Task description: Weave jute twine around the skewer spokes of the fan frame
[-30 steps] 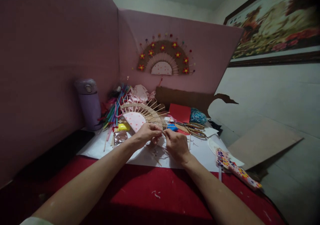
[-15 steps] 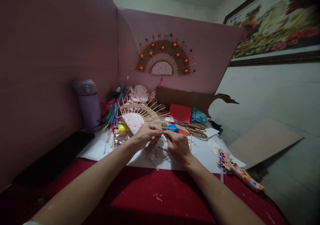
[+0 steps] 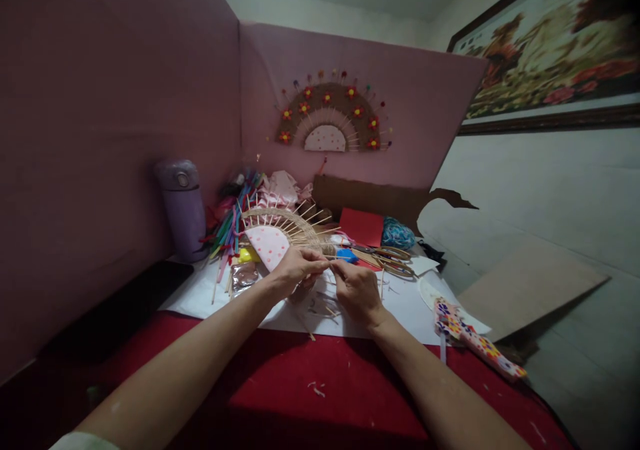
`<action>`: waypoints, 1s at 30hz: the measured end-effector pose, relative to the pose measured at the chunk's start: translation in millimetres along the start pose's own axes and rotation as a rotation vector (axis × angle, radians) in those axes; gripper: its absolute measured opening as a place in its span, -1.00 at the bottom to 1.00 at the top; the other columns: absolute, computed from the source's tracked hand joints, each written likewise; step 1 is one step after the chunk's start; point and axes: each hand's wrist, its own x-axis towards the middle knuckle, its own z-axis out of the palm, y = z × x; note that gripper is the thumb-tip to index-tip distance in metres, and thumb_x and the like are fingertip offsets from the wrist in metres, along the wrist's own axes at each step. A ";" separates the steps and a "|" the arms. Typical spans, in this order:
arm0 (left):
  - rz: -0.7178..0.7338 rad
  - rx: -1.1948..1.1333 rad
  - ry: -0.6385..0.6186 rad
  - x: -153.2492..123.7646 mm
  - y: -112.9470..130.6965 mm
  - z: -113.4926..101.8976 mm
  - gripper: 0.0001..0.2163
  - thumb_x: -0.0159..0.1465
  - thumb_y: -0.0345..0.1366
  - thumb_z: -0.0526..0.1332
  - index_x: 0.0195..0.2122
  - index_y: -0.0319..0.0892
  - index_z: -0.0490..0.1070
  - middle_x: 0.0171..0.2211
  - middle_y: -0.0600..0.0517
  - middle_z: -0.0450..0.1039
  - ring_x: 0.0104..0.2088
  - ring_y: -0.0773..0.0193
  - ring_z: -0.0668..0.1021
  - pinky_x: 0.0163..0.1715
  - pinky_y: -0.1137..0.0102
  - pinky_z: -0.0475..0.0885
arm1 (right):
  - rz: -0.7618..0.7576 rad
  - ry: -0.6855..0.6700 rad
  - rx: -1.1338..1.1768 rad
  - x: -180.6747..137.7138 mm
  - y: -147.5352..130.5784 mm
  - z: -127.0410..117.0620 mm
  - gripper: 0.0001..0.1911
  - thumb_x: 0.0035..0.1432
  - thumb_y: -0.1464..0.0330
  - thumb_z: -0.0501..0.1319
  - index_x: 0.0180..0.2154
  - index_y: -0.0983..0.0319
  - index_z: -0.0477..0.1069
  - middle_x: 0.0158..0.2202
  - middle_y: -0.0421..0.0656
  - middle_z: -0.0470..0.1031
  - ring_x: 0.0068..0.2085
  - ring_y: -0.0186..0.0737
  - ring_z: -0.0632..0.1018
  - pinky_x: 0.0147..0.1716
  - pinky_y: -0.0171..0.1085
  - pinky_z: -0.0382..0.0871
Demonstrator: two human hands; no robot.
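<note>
A half-round fan of thin wooden sticks (image 3: 267, 243) has a white base with pink dots and a band of brown twine (image 3: 300, 223) woven through the spread sticks. My left hand (image 3: 299, 268) is closed on the fan's lower right side, in front of the dotted base. Close beside it, my right hand (image 3: 357, 291) is closed in a pinch, its fingertips meeting those of the left. What lies between the right fingertips is too small to make out. The lower end of the fan is hidden behind my hands.
Scissors (image 3: 393, 260), a blue block (image 3: 346, 255), red card (image 3: 361, 227) and blue yarn (image 3: 399, 232) lie behind my right hand. A purple bottle (image 3: 183, 210) stands left. A glue gun with a flowered cover (image 3: 480, 343) rests right. A flowered fan (image 3: 327, 98) hangs on the pink board.
The view has shifted slightly. Both hands stay together at the fan's lower right side, with hardly any change in their grip.
</note>
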 end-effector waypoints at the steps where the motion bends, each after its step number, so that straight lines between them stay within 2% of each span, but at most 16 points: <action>1: 0.016 0.007 -0.015 0.3 -0.4 -0.6 -0.76 -0.07 -0.22 0.33 -0.51 -0.33 0.43 -0.77 0.14 0.23 -0.77 0.51 0.22 -0.77 0.54 0.01 | 0.007 0.004 -0.005 0.2 0.4 0.2 -0.78 0.12 0.47 0.04 -0.32 0.20 0.46 -0.44 -0.18 0.53 -0.41 -0.30 0.50 -0.43 -0.38 0.16; 6: 0.038 0.064 -0.002 1.5 -1.3 0.0 -0.82 -0.03 -0.27 0.28 -0.49 -0.32 0.43 -0.77 0.14 0.24 -0.78 0.49 0.22 -0.77 0.53 0.04 | 0.038 0.008 -0.026 2.4 0.3 0.3 -0.76 0.17 0.43 0.00 -0.31 0.18 0.44 -0.44 -0.18 0.50 -0.40 -0.28 0.47 -0.41 -0.35 0.16; 10: 0.052 0.111 0.062 0.6 0.6 3.0 -0.87 -0.01 -0.30 0.26 -0.54 -0.29 0.40 -0.80 0.15 0.22 -0.79 0.48 0.23 -0.77 0.53 0.06 | -0.014 0.141 -0.053 6.4 -6.0 -7.4 -0.74 0.11 0.38 0.09 -0.13 0.26 0.35 -0.16 -0.04 0.41 -0.15 -0.14 0.39 -0.20 -0.25 0.17; 11: 0.051 0.121 0.079 0.4 1.0 3.7 -0.87 -0.01 -0.31 0.26 -0.54 -0.29 0.40 -0.80 0.16 0.22 -0.79 0.48 0.23 -0.78 0.53 0.07 | -0.017 0.183 -0.075 7.1 -7.7 -9.8 -0.73 0.09 0.38 0.11 -0.13 0.27 0.34 -0.14 -0.02 0.38 -0.12 -0.11 0.36 -0.16 -0.21 0.14; 14: 0.047 0.137 0.124 0.0 1.3 5.3 -0.88 -0.02 -0.33 0.26 -0.54 -0.29 0.41 -0.79 0.15 0.24 -0.79 0.48 0.24 -0.78 0.54 0.09 | -0.027 0.184 -0.126 7.0 -10.7 -14.1 -0.89 0.09 0.37 0.10 -0.34 0.25 0.37 -0.32 -0.09 0.41 -0.23 -0.14 0.37 -0.20 -0.20 0.11; 16: 0.056 0.137 0.137 0.1 0.7 6.3 -0.88 -0.03 -0.33 0.27 -0.53 -0.30 0.41 -0.78 0.14 0.26 -0.78 0.46 0.26 -0.78 0.54 0.12 | -0.041 0.126 -0.129 5.7 -10.8 -13.5 -0.87 0.11 0.37 0.08 -0.44 0.23 0.35 -0.44 -0.15 0.41 -0.32 -0.20 0.38 -0.26 -0.24 0.09; 20: 0.084 0.167 0.161 0.9 -2.3 7.3 -0.90 -0.03 -0.35 0.24 -0.52 -0.30 0.42 -0.77 0.14 0.27 -0.78 0.45 0.28 -0.79 0.53 0.17 | 0.002 0.071 -0.123 3.4 -10.7 -9.2 -0.84 0.14 0.38 0.06 -0.44 0.22 0.36 -0.45 -0.17 0.45 -0.35 -0.24 0.42 -0.37 -0.30 0.08; 23: 0.138 0.285 0.188 2.4 -6.2 6.7 -0.91 -0.01 -0.37 0.20 -0.51 -0.29 0.43 -0.75 0.13 0.29 -0.77 0.44 0.31 -0.77 0.54 0.17 | 0.006 0.054 -0.157 3.2 -11.0 -7.6 -0.83 0.15 0.37 0.05 -0.42 0.21 0.37 -0.45 -0.16 0.46 -0.36 -0.24 0.43 -0.41 -0.30 0.06; 26: 0.241 0.443 0.212 3.9 -9.6 4.7 -0.91 0.01 -0.40 0.17 -0.51 -0.26 0.46 -0.73 0.12 0.32 -0.72 0.45 0.34 -0.73 0.55 0.17 | -0.022 0.043 -0.190 3.4 -10.2 -6.7 -0.82 0.15 0.38 0.04 -0.42 0.22 0.38 -0.45 -0.16 0.46 -0.38 -0.24 0.42 -0.43 -0.30 0.05; 30: 0.403 0.634 0.212 3.9 -10.4 2.4 -0.89 0.00 -0.46 0.15 -0.53 -0.24 0.48 -0.61 0.07 0.42 -0.57 0.41 0.42 -0.57 0.54 0.26 | -0.054 0.033 -0.225 3.3 -8.2 -4.3 -0.81 0.15 0.39 0.03 -0.45 0.23 0.35 -0.47 -0.16 0.45 -0.40 -0.25 0.41 -0.45 -0.29 0.03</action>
